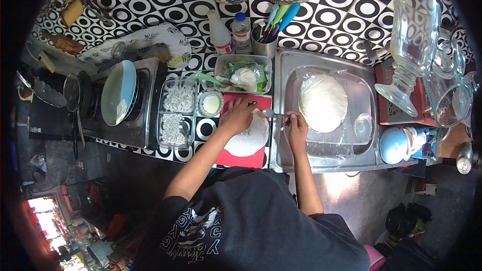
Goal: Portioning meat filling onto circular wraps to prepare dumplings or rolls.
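Observation:
A round, pale sheet of wrapper (248,143) lies on a red cutting board (257,162) in front of me. Over its upper left edge is my left hand (238,116), fingers pointing away from me; what its fingertips do is hard to make out. A little filling shows on the sheet below that hand. My right hand (297,125) grips the handle of a metal spoon (268,113), whose bowl reaches over the upper right edge of the sheet. Just left of the board stands a small clear bowl (211,104) of creamy white liquid.
Clear containers (179,98) of white pieces sit left. Behind the board is a plastic box (243,57) with greens and a bag. A steel sink (281,150) at right bears a stack of round sheets (324,103) on plastic. A plate (118,92) leans over the stove (145,128). Glassware (414,45) crowds the right.

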### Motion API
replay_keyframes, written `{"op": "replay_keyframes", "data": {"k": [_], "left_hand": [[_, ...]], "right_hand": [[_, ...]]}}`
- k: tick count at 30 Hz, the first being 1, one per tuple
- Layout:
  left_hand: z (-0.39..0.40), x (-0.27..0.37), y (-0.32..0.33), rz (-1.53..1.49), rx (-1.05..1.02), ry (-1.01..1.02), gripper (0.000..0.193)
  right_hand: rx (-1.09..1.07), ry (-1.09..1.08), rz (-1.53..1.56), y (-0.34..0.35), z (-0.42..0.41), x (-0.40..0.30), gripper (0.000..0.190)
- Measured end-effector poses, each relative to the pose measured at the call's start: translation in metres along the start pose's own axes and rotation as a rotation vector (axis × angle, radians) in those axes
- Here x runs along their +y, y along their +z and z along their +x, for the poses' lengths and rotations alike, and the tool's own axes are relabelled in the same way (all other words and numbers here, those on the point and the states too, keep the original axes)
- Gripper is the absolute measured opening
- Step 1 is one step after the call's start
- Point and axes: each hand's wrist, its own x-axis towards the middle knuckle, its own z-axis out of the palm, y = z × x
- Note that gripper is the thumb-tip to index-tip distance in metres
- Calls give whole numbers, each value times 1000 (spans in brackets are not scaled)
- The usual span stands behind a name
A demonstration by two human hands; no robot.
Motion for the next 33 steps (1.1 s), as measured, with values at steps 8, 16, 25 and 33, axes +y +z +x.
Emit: {"op": "replay_keyframes", "data": {"k": [8, 16, 25, 33], "left_hand": [[-82, 3, -17, -219, 184, -154, 37], [-152, -21, -26, -201, 458, -466, 42], [-126, -44, -21, -144, 303, -561, 54], [-121, -41, -16, -146, 307, -573, 51]], "right_hand": [[-182, 20, -34, 21, -7, -3, 20], [-506, -27, -1, 93, 3, -21, 17], [-626, -43, -77, 162, 40, 38, 16], [-591, 24, -154, 166, 51, 62, 14]]}}
